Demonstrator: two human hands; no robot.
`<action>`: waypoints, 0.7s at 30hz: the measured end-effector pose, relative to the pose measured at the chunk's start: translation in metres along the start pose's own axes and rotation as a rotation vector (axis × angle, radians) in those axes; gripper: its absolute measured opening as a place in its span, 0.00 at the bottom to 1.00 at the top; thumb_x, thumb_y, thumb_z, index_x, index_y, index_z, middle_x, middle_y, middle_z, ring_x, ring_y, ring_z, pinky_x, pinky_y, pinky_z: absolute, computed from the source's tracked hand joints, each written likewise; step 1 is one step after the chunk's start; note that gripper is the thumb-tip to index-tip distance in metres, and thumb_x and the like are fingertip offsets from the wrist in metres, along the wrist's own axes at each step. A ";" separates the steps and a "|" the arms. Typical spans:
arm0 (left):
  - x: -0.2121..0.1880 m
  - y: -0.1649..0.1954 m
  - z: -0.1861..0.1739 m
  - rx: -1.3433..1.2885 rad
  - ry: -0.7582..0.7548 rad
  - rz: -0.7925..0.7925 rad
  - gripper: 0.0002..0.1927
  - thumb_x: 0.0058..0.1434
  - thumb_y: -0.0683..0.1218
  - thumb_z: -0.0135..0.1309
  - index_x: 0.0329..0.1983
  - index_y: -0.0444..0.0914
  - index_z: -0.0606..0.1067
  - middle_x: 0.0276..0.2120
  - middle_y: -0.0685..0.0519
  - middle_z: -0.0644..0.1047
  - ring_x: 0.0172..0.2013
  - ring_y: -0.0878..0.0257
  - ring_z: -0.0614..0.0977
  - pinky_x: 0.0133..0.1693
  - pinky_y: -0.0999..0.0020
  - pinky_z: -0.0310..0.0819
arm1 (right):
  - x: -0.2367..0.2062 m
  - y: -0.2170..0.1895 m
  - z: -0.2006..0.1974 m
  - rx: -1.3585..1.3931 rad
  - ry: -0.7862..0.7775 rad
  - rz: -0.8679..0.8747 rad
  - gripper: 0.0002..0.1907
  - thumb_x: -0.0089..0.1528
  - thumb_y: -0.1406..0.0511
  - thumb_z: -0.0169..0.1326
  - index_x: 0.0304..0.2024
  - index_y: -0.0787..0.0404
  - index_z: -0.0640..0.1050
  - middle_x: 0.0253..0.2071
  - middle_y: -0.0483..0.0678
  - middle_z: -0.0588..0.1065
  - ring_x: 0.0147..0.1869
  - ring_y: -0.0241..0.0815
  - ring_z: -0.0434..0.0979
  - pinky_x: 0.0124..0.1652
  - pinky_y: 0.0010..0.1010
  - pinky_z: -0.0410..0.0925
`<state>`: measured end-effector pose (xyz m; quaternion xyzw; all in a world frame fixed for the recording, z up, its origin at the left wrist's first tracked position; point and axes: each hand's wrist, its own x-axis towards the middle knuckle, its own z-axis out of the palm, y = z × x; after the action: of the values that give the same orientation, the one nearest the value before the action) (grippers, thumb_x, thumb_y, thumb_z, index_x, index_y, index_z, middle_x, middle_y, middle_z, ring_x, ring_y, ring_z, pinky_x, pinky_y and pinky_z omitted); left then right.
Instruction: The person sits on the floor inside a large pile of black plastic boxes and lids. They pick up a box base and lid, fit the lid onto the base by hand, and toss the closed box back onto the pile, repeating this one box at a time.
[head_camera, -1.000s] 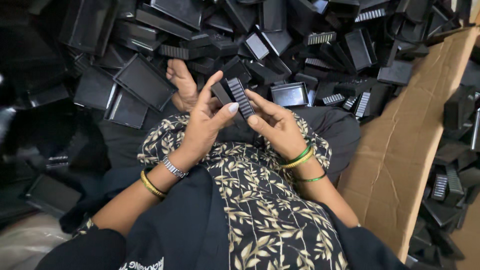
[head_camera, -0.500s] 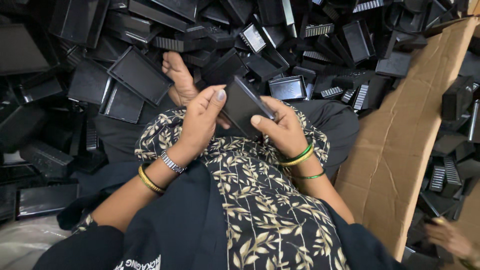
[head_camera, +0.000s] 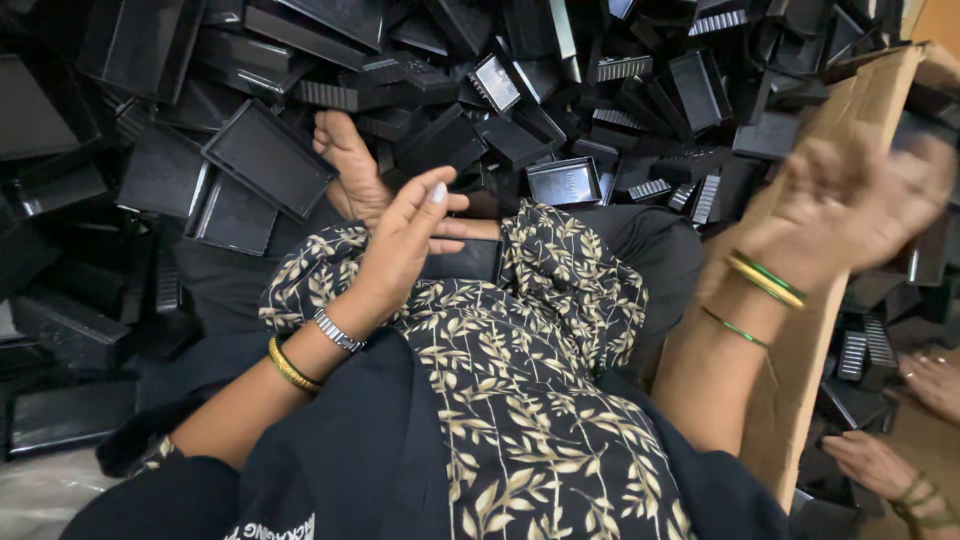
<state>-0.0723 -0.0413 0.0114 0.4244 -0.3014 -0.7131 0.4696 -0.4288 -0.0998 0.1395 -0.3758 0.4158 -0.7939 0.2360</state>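
Left hand (head_camera: 405, 240) on black part (head_camera: 462, 262) (lap)

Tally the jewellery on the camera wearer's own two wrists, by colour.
Gold bangles: 2, one on each wrist
Green bangles: 2, both on the right wrist
Silver watch: 1, on the left wrist
Total: 5

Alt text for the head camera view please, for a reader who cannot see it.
A seated person's left hand rests on a flat black plastic piece in their lap, while the right hand, blurred and apparently empty, is raised over a cardboard sheet. A heap of black plastic trays and ribbed parts lies ahead; another person's hands show at lower right.
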 end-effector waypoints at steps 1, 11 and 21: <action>0.000 -0.001 0.002 -0.006 -0.010 -0.010 0.25 0.73 0.55 0.44 0.68 0.39 0.67 0.50 0.50 0.77 0.43 0.67 0.80 0.44 0.71 0.79 | -0.005 0.017 0.012 -0.097 -0.087 0.029 0.18 0.67 0.70 0.60 0.57 0.64 0.70 0.43 0.57 0.79 0.39 0.46 0.81 0.39 0.38 0.78; -0.008 0.004 -0.009 -0.006 0.040 -0.010 0.20 0.72 0.51 0.47 0.62 0.38 0.72 0.46 0.53 0.80 0.41 0.70 0.80 0.42 0.76 0.76 | -0.056 0.232 0.128 -1.087 -0.854 -0.434 0.44 0.45 0.63 0.73 0.62 0.67 0.73 0.60 0.66 0.69 0.60 0.69 0.71 0.54 0.52 0.68; -0.004 -0.003 -0.009 -0.049 0.028 -0.011 0.19 0.72 0.50 0.48 0.62 0.36 0.72 0.46 0.53 0.79 0.42 0.70 0.79 0.43 0.76 0.76 | -0.033 0.222 0.090 -0.881 -0.783 -0.009 0.28 0.55 0.62 0.71 0.56 0.63 0.78 0.50 0.52 0.79 0.53 0.49 0.80 0.54 0.36 0.74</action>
<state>-0.0651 -0.0369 0.0059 0.4243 -0.2749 -0.7168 0.4803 -0.3242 -0.2410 -0.0258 -0.7052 0.5867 -0.3497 0.1902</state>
